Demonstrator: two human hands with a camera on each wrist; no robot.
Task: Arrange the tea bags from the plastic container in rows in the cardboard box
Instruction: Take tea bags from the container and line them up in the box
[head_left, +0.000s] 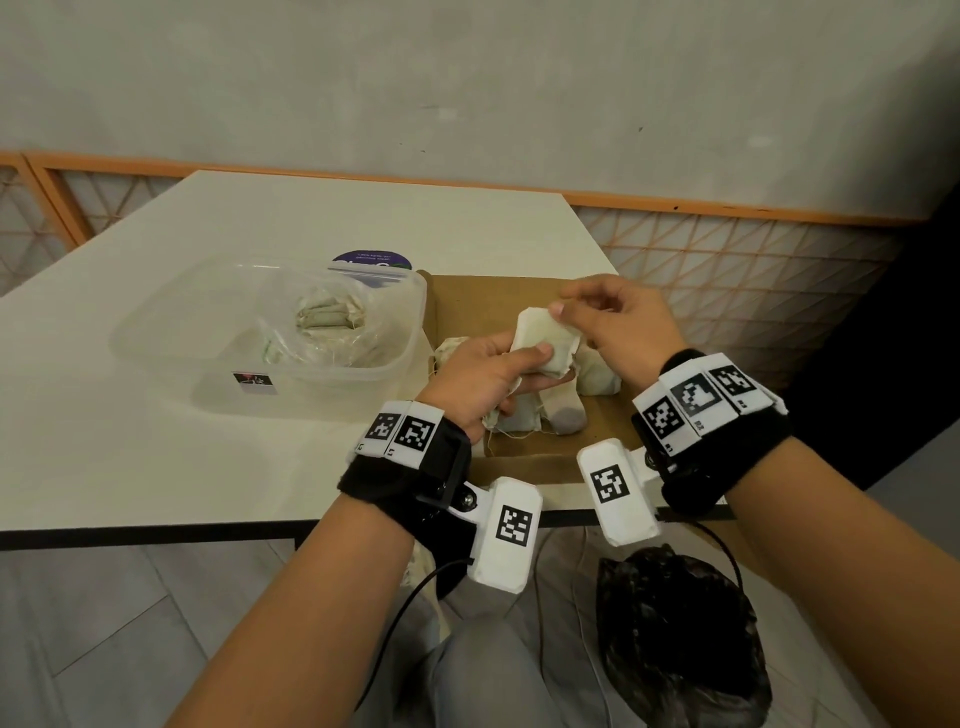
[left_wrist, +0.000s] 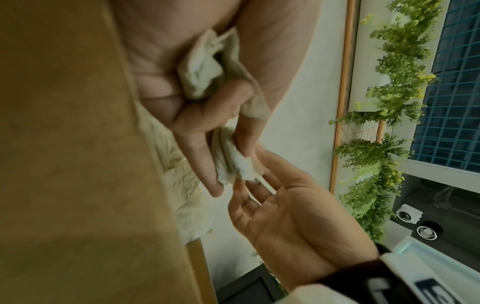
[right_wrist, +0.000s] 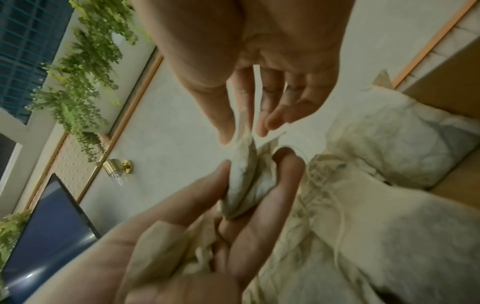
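Over the cardboard box (head_left: 470, 299), my left hand (head_left: 540, 366) grips a bunch of pale tea bags. One tea bag (head_left: 543, 340) stands up between its thumb and fingers. My right hand (head_left: 563, 306) pinches that bag's top edge between thumb and forefinger, its other fingers loose. The right wrist view shows the pinched tea bag (right_wrist: 244, 179) and more crumpled bags in the left palm (right_wrist: 166, 257). Several tea bags (head_left: 597, 376) lie loose on the box floor. The clear plastic container (head_left: 171, 338) to the left holds more tea bags (head_left: 322, 314) in a thin plastic bag.
A purple round lid (head_left: 371, 260) lies behind the container. The white table (head_left: 156, 457) ends close to my wrists. A black plastic bag (head_left: 675, 639) sits on the floor below. An orange-framed lattice panel (head_left: 727, 270) runs behind the table.
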